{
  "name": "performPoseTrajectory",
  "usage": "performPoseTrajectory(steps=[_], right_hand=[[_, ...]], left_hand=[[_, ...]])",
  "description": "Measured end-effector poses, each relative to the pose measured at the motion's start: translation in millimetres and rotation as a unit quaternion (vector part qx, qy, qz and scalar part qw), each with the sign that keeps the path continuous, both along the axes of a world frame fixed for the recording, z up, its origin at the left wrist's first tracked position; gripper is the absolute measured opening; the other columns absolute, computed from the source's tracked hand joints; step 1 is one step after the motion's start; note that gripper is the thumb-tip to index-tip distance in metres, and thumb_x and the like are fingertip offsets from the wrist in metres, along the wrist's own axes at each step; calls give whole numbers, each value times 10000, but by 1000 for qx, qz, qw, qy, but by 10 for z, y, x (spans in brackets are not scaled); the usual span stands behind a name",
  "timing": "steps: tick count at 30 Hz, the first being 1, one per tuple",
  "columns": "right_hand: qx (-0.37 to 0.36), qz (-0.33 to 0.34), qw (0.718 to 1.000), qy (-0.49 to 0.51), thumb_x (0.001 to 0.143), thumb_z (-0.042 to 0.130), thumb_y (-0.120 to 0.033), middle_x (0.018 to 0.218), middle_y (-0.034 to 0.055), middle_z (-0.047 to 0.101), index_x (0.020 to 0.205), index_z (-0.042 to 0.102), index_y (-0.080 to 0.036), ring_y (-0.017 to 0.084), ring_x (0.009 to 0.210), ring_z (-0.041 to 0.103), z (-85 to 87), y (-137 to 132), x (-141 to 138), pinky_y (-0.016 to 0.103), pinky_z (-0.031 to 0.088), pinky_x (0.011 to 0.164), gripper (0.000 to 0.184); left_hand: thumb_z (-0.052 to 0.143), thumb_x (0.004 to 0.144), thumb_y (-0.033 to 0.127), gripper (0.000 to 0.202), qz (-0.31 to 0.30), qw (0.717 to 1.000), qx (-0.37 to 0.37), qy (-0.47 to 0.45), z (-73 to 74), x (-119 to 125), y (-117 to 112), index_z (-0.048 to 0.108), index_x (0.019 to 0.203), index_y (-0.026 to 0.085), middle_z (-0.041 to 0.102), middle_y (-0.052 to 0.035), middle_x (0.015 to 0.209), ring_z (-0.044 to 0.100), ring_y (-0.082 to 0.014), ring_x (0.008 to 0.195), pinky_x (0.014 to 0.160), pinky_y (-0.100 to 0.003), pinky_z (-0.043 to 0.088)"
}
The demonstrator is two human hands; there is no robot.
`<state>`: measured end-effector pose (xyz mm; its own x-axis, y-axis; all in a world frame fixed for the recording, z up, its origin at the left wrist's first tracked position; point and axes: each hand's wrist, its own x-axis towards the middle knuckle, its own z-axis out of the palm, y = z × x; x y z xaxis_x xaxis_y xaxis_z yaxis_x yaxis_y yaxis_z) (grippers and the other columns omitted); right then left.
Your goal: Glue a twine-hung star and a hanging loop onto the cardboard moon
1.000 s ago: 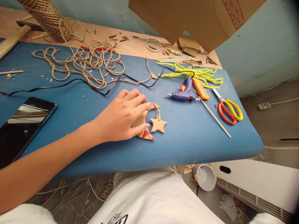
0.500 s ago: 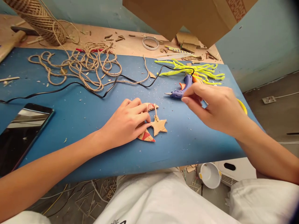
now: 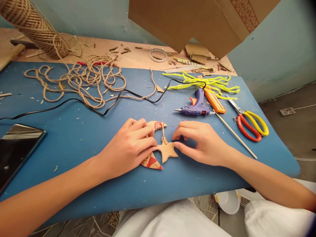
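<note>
A cardboard crescent (image 3: 150,162) with red print lies on the blue board (image 3: 81,138). My left hand (image 3: 128,145) presses down on it, fingers curled close together. A short twine loop (image 3: 163,132) ties the crescent's upper tip to a small cardboard star (image 3: 167,151). My right hand (image 3: 202,142) rests just right of the star, thumb and forefinger pinched at its right point.
Right of my hands lie a purple glue gun (image 3: 195,107), an orange cutter (image 3: 214,101), a thin wooden stick (image 3: 234,135) and red-yellow scissors (image 3: 250,122). Yellow pipe cleaners (image 3: 204,80), loose jute twine (image 3: 81,79), its spool (image 3: 32,26) and a black cord (image 3: 74,102) lie behind. A phone (image 3: 14,148) sits left.
My right hand came in near the glue gun and then moved down to the star. My left hand stayed on the crescent. The view tilted down a little.
</note>
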<state>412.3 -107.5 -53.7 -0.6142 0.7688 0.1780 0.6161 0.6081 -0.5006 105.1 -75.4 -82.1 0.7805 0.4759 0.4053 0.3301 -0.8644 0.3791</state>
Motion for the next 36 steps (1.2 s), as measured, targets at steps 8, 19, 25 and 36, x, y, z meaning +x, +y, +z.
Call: performPoseTrajectory(steps=[8,19,25,36], right_hand=[[29,24,999,2,1157,669,-203,951,31,780,1064,729,-226,167,812,666,-59,36,37,351,472,744,113],[62,-10,996,56,1150,662,-218,817,-4,733,1016,702,-227,160,733,605,-341,132,-19,340,429,736,140],[42,-75,996,-9,1167,609,-320,831,19,750,1000,675,-243,184,721,606,-136,79,108,356,425,751,195],[37,-267,958,-101,1161,740,-607,683,38,649,791,635,-240,154,604,514,46,-436,1507,382,371,652,531]], left_hand=[[637,1203,180,251,9,1000,-9,6,15,7,-6,788,1006,220,804,-57,1072,616,-233,1013,893,-436,414],[683,1183,178,187,-3,999,-46,6,24,-13,31,789,1043,242,750,-18,1021,625,-209,973,894,-415,420],[661,1192,240,249,1,998,-68,4,-5,-29,56,839,1021,271,777,-29,1018,627,-218,954,883,-433,437],[692,1172,192,233,-38,998,45,15,45,-16,107,795,964,203,801,-61,1024,628,-238,978,847,-415,426]])
